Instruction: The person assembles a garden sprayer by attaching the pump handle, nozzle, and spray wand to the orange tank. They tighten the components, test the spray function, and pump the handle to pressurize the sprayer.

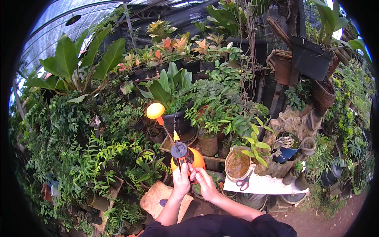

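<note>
Out in front of me is an orange pump sprayer point(196, 158) with a black top, a yellow nozzle and a round orange pump knob point(155, 111) raised on a thin rod. My left hand point(181, 182) is closed round its black handle. Close beside it, my right hand point(203, 183) has its fingers curled in at the same handle, thumb and fingertips against it; the exact grip is partly hidden. The nozzle points away from me toward a large dark pot point(177, 121) of broad-leaved plants.
At right, a white board point(268, 183) bears scissors point(245, 181), a round pot of brown soil point(237, 164) and a blue pot point(287, 153). A flat tan slab point(160, 197) lies below my left forearm. Dense potted plants surround me; hanging roots point(248, 51) dangle ahead.
</note>
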The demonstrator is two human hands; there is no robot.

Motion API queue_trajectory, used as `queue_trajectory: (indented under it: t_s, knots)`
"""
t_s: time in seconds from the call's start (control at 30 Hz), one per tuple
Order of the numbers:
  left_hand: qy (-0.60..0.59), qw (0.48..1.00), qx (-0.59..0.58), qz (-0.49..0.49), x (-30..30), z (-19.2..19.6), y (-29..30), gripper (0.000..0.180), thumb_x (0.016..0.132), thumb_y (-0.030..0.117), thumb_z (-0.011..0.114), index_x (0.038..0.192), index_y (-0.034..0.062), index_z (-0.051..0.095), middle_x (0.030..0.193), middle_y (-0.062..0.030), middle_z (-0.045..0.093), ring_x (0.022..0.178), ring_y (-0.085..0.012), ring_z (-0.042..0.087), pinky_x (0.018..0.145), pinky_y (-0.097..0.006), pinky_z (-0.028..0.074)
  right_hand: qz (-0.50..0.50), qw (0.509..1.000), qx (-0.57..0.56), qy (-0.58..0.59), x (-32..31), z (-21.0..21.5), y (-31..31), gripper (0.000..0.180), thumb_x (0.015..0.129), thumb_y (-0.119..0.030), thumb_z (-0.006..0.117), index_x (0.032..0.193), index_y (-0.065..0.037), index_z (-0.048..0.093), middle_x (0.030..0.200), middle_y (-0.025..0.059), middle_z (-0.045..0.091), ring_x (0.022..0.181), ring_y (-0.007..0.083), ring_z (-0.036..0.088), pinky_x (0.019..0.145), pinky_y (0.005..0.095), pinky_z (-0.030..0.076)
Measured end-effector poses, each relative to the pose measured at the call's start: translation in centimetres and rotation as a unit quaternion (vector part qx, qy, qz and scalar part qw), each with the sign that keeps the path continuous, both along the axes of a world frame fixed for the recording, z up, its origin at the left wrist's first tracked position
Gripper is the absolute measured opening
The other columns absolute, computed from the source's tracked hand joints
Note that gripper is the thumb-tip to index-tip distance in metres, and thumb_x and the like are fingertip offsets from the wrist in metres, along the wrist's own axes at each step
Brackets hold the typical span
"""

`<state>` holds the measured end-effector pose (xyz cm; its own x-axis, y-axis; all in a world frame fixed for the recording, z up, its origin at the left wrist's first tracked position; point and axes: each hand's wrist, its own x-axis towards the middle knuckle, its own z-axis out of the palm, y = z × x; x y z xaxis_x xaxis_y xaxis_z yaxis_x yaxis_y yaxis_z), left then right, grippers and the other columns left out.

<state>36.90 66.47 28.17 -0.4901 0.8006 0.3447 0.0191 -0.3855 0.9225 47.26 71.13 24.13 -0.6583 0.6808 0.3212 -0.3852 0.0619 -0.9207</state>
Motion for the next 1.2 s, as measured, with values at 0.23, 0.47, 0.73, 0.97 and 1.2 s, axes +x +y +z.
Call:
queue_trajectory:
  t_s: [0.23, 0.47, 0.73, 0.97, 1.2]
  knots:
    - [-0.046, 0.998, 0.011, -0.046, -0.4, -0.2, 1.5, 0.041, 0.106, 0.034, 0.041, 0.08, 0.0032, 0.052, 0.059, 0.002, 0.047, 0.05, -0.0048, 0.038, 0.047, -0.021, 0.03, -0.003, 0.998, 0.056, -0.02, 0.5, 1.3, 0.8, 0.047, 0.105, -0.027, 0.042, 0.142, 0.003, 0.035, 0.109, 0.0102, 0.058, 0.104, 0.0171, 0.057, 0.096, 0.0332, 0.044]
    - [-0.04, 0.998, -0.027, 0.026, -0.6, -1.8, 1.9, 0.044, 0.104, 0.029, 0.041, 0.071, 0.0035, 0.052, 0.057, 0.0025, 0.048, 0.048, -0.0049, 0.041, 0.046, -0.022, 0.03, -0.006, 0.999, 0.014, -0.032, 0.3, 0.0, -0.1, 0.045, 0.104, -0.021, 0.046, 0.142, 0.001, 0.035, 0.118, 0.0106, 0.056, 0.11, 0.0179, 0.056, 0.1, 0.0341, 0.043]
    - [-0.009, 1.0, 0.009, 0.02, -0.3, -2.3, 1.4, 0.04, 0.098, 0.032, 0.049, 0.072, 0.0017, 0.055, 0.056, 0.0, 0.051, 0.047, -0.0061, 0.045, 0.044, -0.022, 0.033, -0.002, 0.997, 0.007, -0.077, 0.4, 0.2, 0.4, 0.04, 0.105, -0.028, 0.044, 0.132, 0.002, 0.045, 0.103, 0.0085, 0.06, 0.098, 0.0144, 0.06, 0.09, 0.0316, 0.048]
    - [-0.062, 0.994, 0.083, -0.037, -0.2, -1.7, 0.0, 0.048, 0.097, 0.042, 0.054, 0.075, -0.0003, 0.051, 0.053, -0.0027, 0.048, 0.042, -0.0078, 0.043, 0.041, -0.022, 0.03, -0.169, 0.977, 0.043, -0.121, 2.1, 1.9, 6.3, 0.038, 0.106, -0.031, 0.039, 0.108, 0.001, 0.061, 0.072, 0.0056, 0.063, 0.069, 0.0119, 0.063, 0.069, 0.0255, 0.049]
    - [0.033, 0.991, 0.126, -0.04, 0.9, 0.5, -0.7, 0.049, 0.093, 0.044, 0.062, 0.075, -0.0004, 0.049, 0.053, -0.0015, 0.046, 0.041, -0.0073, 0.042, 0.039, -0.022, 0.031, -0.115, 0.949, 0.292, -0.043, -1.0, 3.8, 6.5, 0.047, 0.097, -0.036, 0.052, 0.13, -0.003, 0.052, 0.129, 0.0148, 0.055, 0.125, 0.0328, 0.049, 0.107, 0.0431, 0.035]
